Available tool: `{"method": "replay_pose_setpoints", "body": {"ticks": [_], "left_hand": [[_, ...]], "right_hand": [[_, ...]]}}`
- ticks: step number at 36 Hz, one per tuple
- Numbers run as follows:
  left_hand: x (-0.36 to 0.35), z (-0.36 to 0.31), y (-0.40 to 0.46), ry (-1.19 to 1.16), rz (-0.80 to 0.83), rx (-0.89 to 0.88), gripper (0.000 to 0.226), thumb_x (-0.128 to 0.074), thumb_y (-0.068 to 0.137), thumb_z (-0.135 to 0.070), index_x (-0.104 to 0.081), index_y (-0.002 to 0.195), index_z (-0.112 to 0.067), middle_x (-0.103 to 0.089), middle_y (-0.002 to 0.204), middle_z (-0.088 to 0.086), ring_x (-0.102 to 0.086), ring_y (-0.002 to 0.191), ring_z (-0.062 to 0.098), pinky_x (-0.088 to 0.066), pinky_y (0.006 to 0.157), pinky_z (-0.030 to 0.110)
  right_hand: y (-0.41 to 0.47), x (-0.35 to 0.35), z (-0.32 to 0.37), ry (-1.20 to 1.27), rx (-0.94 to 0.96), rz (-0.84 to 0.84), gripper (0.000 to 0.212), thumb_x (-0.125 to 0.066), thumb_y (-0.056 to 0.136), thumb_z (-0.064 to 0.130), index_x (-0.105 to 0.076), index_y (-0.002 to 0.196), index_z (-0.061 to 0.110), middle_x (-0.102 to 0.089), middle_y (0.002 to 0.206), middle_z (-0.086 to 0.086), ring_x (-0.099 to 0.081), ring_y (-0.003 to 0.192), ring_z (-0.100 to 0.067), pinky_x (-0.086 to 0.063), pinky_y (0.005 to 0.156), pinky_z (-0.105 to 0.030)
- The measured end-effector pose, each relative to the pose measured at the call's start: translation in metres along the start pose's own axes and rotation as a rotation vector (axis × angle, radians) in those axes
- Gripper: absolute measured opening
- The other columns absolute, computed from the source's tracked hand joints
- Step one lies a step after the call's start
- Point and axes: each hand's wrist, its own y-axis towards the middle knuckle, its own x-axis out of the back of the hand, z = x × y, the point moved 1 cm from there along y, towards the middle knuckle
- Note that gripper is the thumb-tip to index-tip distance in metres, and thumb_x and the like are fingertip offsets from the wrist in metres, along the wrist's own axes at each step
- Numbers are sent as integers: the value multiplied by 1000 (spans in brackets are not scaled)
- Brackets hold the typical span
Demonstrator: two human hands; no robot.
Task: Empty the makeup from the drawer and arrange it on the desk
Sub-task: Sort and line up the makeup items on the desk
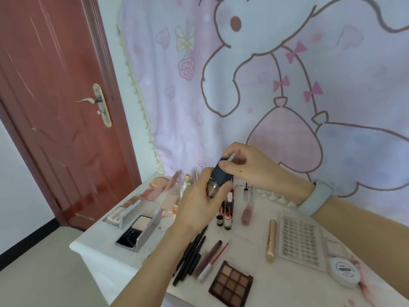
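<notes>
Currently, head view, the only one supplied: my left hand (199,202) wraps the body of a small bottle (218,185), and my right hand (250,167) pinches its dark square cap (221,173) from above. Both hold it raised above the desk (106,258), near the back row. I judge the two-handed hold serves to check or tighten the cap before the bottle is set down (which of the two I cannot tell).

Beneath the hands, small nail-polish bottles (225,216) stand upright together, seemingly the group this bottle belongs with. Dark pencils (192,253) lie side by side at the near edge, beside a nine-pan eyeshadow palette (231,283). An open compact (139,229) sits to the left, a sheet of false lashes (299,238) to the right, a gold tube (271,240) just beside it. Like goes with like, so arranging looks well advanced.

No drawer is in view.
</notes>
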Motion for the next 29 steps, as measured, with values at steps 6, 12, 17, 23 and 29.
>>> {"method": "replay_pose_setpoints", "body": {"ticks": [6, 12, 17, 23, 29], "left_hand": [[12, 10, 4, -99, 88, 106, 43, -47, 71, -69, -38, 106, -45, -53, 64, -21, -51, 64, -4, -41, 55, 22], [21, 39, 4, -197, 186, 311, 67, -65, 70, -60, -38, 126, -34, -59, 60, -17, -55, 57, 0, -41, 54, 16], [36, 67, 6, -550, 111, 580, 30, -62, 87, -35, -52, 112, -22, -64, 80, -7, -64, 69, 10, -50, 68, 29], [39, 88, 22, -815, 192, 678, 16, -46, 96, -9, -53, 109, -16, -61, 102, -2, -59, 93, 14, -51, 77, 31], [43, 108, 35, -404, 299, 539, 24, -72, 77, -1, -64, 93, -18, -68, 77, -13, -64, 77, -1, -46, 68, 10]], "right_hand": [[16, -10, 0, -44, -20, 23, 9, -58, 83, 41, -55, 83, 33, -60, 63, 13, -49, 49, 1, -36, 49, -17], [44, 20, -3, 198, -92, -258, 7, -58, 86, 29, -58, 80, 26, -59, 75, 6, -54, 60, -9, -40, 57, -16], [55, 41, -29, 691, -268, -217, 5, -56, 91, 15, -52, 92, 12, -61, 89, -11, -59, 65, -19, -46, 62, -25], [43, 0, -70, 648, -381, 40, 32, -49, 91, 2, -43, 121, 11, -56, 109, -13, -61, 86, -20, -53, 74, -27], [45, -26, -83, 393, -318, 172, 28, -52, 87, 5, -54, 114, 13, -61, 106, -3, -64, 87, -11, -55, 71, -20]]}}
